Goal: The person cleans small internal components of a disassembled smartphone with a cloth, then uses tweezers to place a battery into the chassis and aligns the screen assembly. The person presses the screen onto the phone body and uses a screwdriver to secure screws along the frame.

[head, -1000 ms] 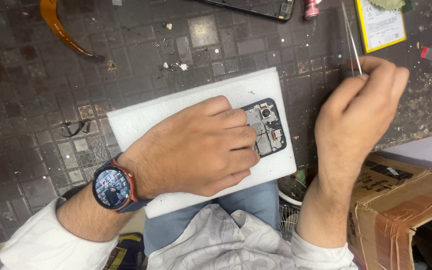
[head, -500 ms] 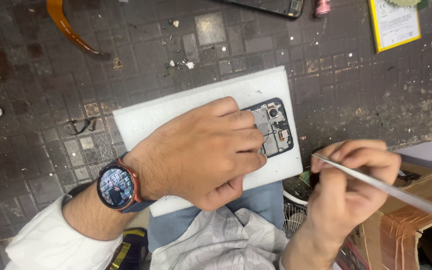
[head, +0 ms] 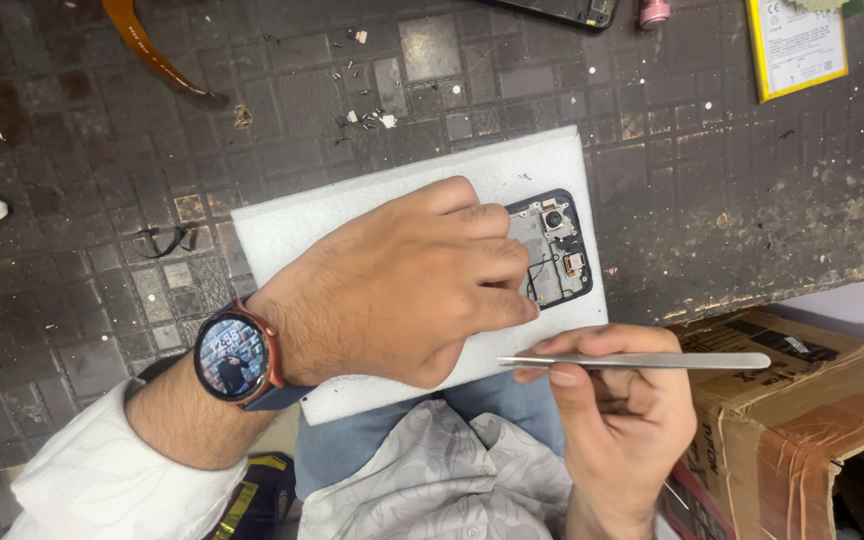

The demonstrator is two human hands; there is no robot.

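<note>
My left hand (head: 402,285) lies flat over an opened black phone (head: 555,250) and presses it onto a white foam pad (head: 352,215). Only the phone's top end shows, with its camera and small inner parts bare. A round watch sits on my left wrist. My right hand (head: 617,400) is below the pad's near right corner and holds metal tweezers (head: 642,360). The tweezers lie level, their tip pointing left toward my left hand. They hang just off the pad's front edge.
The dark tiled worktop (head: 712,170) carries several tiny screws (head: 367,115) behind the pad. A yellow-edged flat battery (head: 797,45) lies far right, a second black phone (head: 562,10) at the top edge. A taped cardboard box (head: 802,420) stands right of my lap.
My right hand came down from the far right of the bench to the pad's near right corner, turning the tweezers from upright to level. My left hand stayed on the phone.
</note>
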